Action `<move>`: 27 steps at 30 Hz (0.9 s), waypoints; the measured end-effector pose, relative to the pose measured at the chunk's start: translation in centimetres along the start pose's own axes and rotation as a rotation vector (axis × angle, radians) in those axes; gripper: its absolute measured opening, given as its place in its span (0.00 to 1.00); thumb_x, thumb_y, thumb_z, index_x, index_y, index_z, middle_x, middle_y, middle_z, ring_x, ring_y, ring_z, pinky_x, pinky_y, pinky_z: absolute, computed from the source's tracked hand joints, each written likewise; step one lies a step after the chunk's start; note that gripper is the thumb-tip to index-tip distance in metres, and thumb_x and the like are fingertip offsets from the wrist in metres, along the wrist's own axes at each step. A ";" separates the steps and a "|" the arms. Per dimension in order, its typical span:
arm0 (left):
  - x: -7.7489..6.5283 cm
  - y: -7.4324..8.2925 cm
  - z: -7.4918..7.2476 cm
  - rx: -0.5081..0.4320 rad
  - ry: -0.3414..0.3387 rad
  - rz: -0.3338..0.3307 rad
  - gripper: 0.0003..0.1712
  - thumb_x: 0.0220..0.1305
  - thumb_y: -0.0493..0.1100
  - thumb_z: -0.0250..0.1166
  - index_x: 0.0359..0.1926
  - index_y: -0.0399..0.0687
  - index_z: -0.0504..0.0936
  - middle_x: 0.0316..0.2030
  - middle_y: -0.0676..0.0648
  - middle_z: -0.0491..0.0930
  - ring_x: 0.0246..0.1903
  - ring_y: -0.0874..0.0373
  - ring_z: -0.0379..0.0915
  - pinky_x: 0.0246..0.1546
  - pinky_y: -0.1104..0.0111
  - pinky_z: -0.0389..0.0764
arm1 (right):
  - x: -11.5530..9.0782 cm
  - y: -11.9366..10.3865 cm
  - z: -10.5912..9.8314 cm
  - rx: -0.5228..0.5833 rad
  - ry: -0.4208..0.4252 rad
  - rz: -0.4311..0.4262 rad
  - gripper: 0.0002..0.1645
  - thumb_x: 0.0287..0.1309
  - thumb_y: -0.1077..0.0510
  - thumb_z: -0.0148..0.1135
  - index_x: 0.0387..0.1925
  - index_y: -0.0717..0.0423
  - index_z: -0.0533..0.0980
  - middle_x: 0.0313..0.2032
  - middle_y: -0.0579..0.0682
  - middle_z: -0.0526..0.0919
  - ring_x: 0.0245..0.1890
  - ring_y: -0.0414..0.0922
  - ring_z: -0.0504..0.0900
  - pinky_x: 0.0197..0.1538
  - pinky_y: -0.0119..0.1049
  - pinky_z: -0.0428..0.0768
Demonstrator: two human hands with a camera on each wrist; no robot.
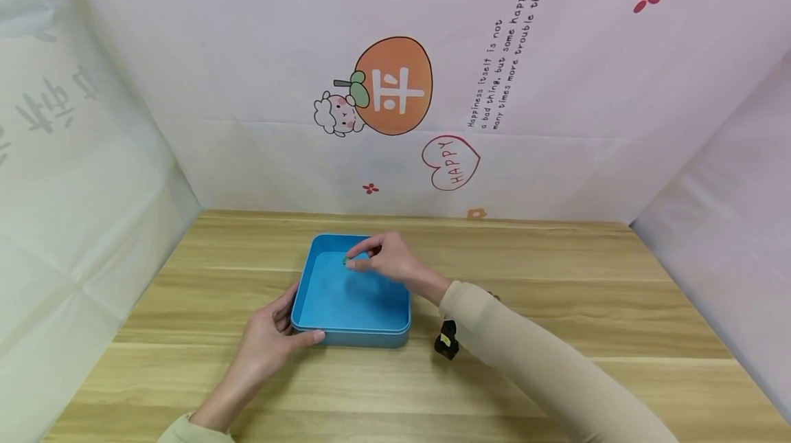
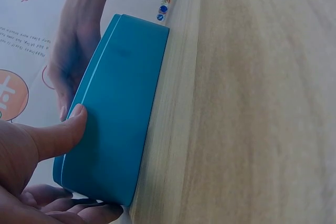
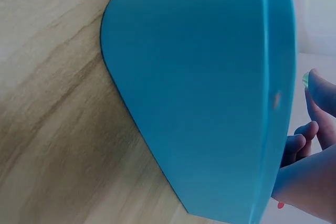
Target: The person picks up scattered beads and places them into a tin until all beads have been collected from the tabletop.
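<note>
Right hand (image 1: 389, 257) over the inside of the box: thumb and forefinger nearly closed, pinching a small green piece (image 3: 305, 80). Piece mostly covered by the fingertips; its full shape cannot be made out, though the right wrist view gives a pale, glassy edge. Its other fingers fold inward, partly cut off at that view's border. Left hand (image 1: 266, 343) grips the near left corner of the blue box (image 1: 346, 302), thumb along the near wall, remaining fingers against the left side, their tips partly hidden. Box open-topped, on the wooden table (image 1: 618, 278); the right hand and its shadow cover part of the far interior. Right sleeve (image 1: 531, 367), pale, blocks the table beneath it. Below its cuff, a black item (image 1: 442, 345) with a yellow patch; whether strapped on or lying loose, unclear. Left wrist view, beyond the box: small round pieces (image 2: 163, 9), blurred, at least one blue. Printed wall sheet (image 1: 247, 51) behind, upper motifs cropped.
</note>
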State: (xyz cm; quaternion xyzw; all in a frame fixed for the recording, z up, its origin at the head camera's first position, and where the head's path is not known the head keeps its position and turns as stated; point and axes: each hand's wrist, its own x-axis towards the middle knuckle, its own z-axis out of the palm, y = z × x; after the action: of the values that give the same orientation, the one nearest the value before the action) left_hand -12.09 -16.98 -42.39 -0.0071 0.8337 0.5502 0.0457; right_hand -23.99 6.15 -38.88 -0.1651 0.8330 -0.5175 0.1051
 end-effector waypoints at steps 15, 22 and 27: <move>0.0 -0.1 0.0 -0.009 -0.002 0.006 0.59 0.57 0.40 0.83 0.81 0.32 0.57 0.77 0.31 0.59 0.73 0.36 0.61 0.65 0.51 0.74 | 0.5 0.3 0.6 0.014 0.003 0.020 0.07 0.63 0.58 0.77 0.41 0.55 0.92 0.27 0.48 0.76 0.31 0.45 0.71 0.38 0.38 0.68; 0.0 -0.1 -0.1 -0.016 0.001 0.008 0.58 0.58 0.39 0.82 0.81 0.33 0.57 0.77 0.31 0.59 0.73 0.37 0.61 0.65 0.51 0.74 | 0.5 0.3 0.6 0.014 0.006 0.030 0.07 0.63 0.58 0.77 0.42 0.56 0.92 0.26 0.48 0.74 0.30 0.45 0.70 0.37 0.37 0.66; 0.0 -0.2 0.0 -0.024 0.001 0.008 0.59 0.57 0.39 0.82 0.81 0.33 0.57 0.77 0.31 0.59 0.73 0.37 0.62 0.65 0.51 0.74 | 0.5 0.4 0.5 0.014 0.013 0.035 0.07 0.63 0.58 0.77 0.42 0.56 0.92 0.27 0.48 0.75 0.30 0.45 0.70 0.38 0.38 0.66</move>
State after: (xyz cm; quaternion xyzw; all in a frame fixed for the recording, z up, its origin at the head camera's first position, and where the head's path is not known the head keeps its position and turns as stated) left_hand -12.12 -17.08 -42.54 -0.0047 0.8273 0.5601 0.0429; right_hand -24.37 5.63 -39.44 -0.1466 0.8327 -0.5225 0.1098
